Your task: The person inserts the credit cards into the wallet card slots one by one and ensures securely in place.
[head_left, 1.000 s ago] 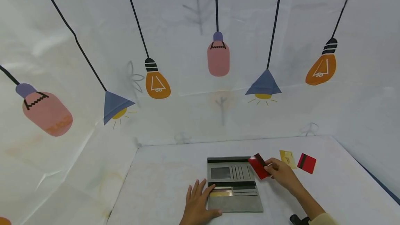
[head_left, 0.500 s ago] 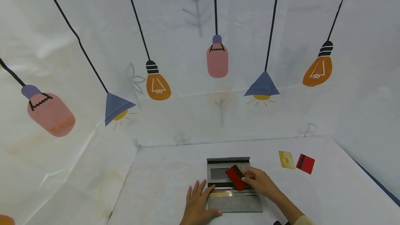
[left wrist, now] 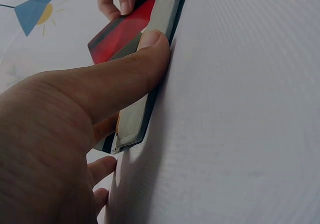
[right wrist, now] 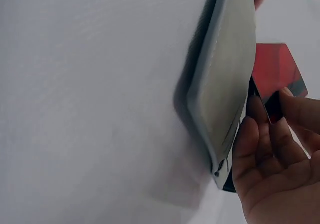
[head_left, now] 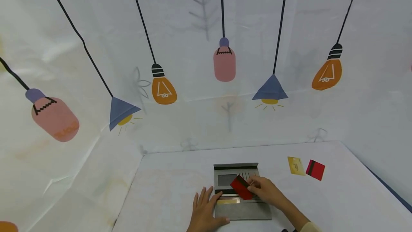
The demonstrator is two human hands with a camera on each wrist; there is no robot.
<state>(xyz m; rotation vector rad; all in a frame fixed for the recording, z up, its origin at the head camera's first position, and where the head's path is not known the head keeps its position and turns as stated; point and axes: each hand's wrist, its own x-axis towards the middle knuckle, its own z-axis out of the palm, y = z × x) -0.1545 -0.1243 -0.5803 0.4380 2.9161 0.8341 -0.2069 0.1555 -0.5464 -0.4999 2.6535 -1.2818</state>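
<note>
A grey wallet [head_left: 243, 211] lies unfolded on the white table, with a gold card [head_left: 228, 201] in a slot at its left. My left hand [head_left: 205, 212] rests on the wallet's left side, fingers spread; in the left wrist view its thumb [left wrist: 135, 66] lies straight across the grey edge. Over the wallet's middle, my right hand [head_left: 265, 192] pinches a red card [head_left: 241, 188] with a dark stripe by its right edge. The right wrist view shows the red card [right wrist: 277, 68] tilted between thumb and fingers, close to the slots; whether its lower edge is inside one I cannot tell.
Right of the wallet, a yellow card [head_left: 296, 165] and another red card [head_left: 315, 170] lie flat on the table [head_left: 167, 189]. Behind stands a white sheet wall [head_left: 199, 121] printed with hanging lamps. A dark object is partly visible near the right wrist.
My right hand has carried the red card leftward from beside the wallet to over its middle, then slightly lower and more tilted. The left hand has stayed in place on the wallet.
</note>
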